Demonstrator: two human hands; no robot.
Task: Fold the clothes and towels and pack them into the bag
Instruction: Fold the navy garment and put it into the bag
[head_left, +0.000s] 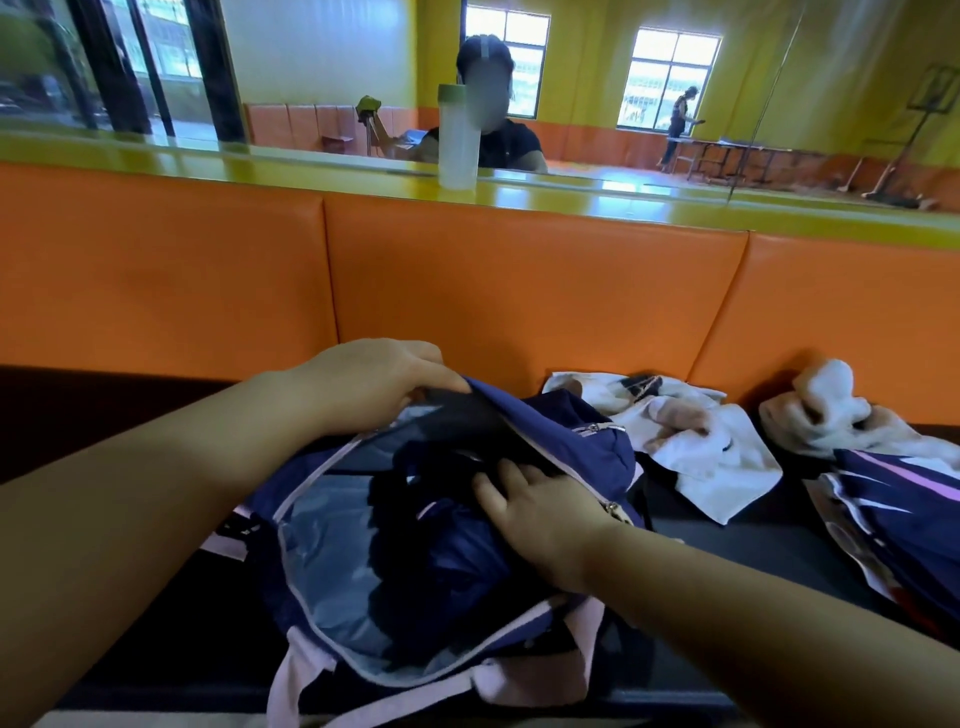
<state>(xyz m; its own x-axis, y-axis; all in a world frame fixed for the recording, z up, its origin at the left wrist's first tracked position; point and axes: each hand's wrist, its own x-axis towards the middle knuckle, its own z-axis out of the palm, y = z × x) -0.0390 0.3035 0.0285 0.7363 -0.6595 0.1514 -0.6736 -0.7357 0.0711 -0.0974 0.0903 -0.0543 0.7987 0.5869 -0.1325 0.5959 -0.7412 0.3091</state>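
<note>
The left hand (371, 382) pinches the far rim of the navy bag (582, 441), lifting its opening, while the right hand (540, 512) presses flat, fingers spread, on dark clothing (447, 561) inside. The bag lies on a black bench (171, 613). A white towel (722, 467) and striped garment (904, 509) lie to its right, against the orange padded wall (519, 291).

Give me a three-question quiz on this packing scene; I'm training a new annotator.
1. True or false: the navy bag is zipped shut.
2. Which hand holds the bag's flap up: left or right?
3. What lies right of the bag: A) white towel B) shoes C) books?

Key: 1 false, it is open. 2 left; the right presses dark clothing inside. 3 A.
</note>
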